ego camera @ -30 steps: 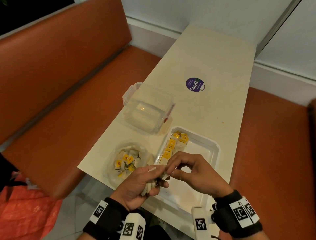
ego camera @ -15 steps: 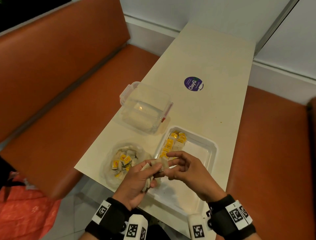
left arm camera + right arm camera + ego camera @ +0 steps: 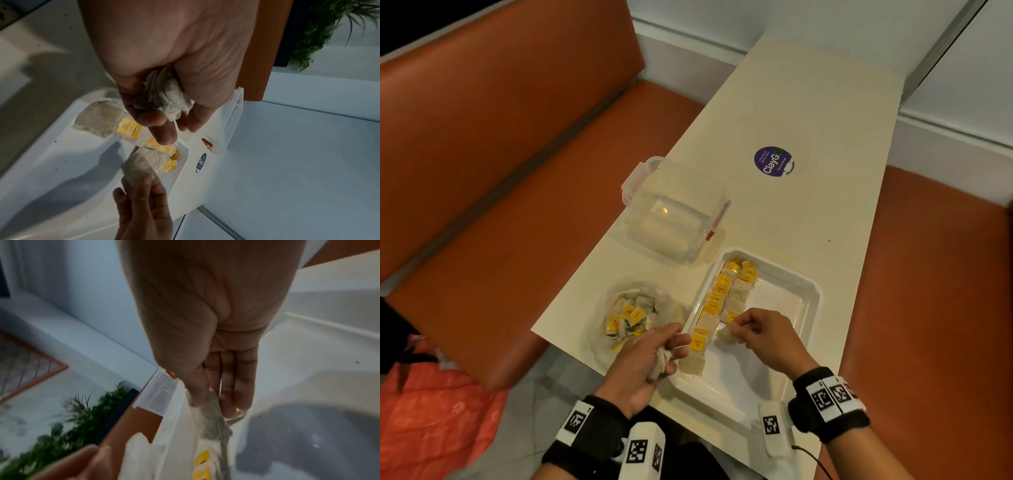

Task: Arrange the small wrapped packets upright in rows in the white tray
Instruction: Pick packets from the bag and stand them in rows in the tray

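Observation:
The white tray (image 3: 810,294) lies near the table's front edge. A row of small packets with yellow tags (image 3: 717,294) runs along its left side, with a shorter second row beside it at the far end. My left hand (image 3: 671,346) hovers at the tray's left rim and grips a bunch of crumpled packets (image 3: 164,95). My right hand (image 3: 739,325) is over the tray, just right of the row, pinching one packet (image 3: 726,335) between thumb and fingers. The same packet (image 3: 137,168) hangs blurred in the left wrist view.
An open clear plastic bag (image 3: 630,318) with several loose packets lies left of the tray. A clear lidded container (image 3: 674,212) stands behind it. A purple sticker (image 3: 774,161) marks the table further back. Orange bench seats flank the narrow table.
The hands, joined at the bunch before, have parted. My right hand has drawn one packet away to the right over the tray. My left hand keeps the bunch.

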The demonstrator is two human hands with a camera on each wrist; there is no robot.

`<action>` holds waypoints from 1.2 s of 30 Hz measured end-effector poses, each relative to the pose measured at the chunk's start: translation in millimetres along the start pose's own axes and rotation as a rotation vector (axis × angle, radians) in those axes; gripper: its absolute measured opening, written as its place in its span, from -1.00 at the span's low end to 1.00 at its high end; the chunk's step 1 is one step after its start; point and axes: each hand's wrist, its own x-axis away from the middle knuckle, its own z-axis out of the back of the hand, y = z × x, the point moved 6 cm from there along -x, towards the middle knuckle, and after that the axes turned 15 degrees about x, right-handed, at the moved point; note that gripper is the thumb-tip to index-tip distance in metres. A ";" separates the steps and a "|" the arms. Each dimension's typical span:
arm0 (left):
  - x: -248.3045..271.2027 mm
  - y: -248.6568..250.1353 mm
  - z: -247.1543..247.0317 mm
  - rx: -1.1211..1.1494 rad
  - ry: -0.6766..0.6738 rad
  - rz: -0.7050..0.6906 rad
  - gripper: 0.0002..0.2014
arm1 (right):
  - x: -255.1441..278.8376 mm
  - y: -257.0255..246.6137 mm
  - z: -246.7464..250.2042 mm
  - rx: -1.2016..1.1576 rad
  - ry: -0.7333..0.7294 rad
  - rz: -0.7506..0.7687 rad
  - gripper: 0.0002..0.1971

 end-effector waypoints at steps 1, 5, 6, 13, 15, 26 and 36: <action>-0.1 3.3 0.3 -0.005 -0.003 -0.005 -0.72 | -6.5 1.4 -3.6 0.080 -0.020 0.015 -0.99; -0.2 12.0 0.9 -0.020 -0.011 -0.029 -0.75 | -25.9 0.2 -13.7 0.222 -0.081 0.048 -0.97; -0.6 13.0 1.4 -0.020 -0.011 -0.033 -0.74 | -30.3 -0.6 -14.2 0.242 -0.071 0.051 -0.96; 2.2 12.6 0.5 -0.012 -0.018 -0.029 -0.76 | -47.1 1.7 -13.3 0.221 0.084 -0.009 -0.95; 2.6 13.0 0.9 -0.009 -0.018 -0.025 -0.76 | -48.1 4.0 -14.5 0.210 0.115 -0.026 -0.96; 7.9 21.2 0.0 0.141 -0.052 0.054 -0.61 | -38.2 -3.1 -8.9 0.228 0.264 -0.050 -0.70; 8.4 46.3 11.2 0.343 -0.149 0.101 -0.29 | 40.7 -159.6 -18.1 0.156 0.006 0.562 -0.68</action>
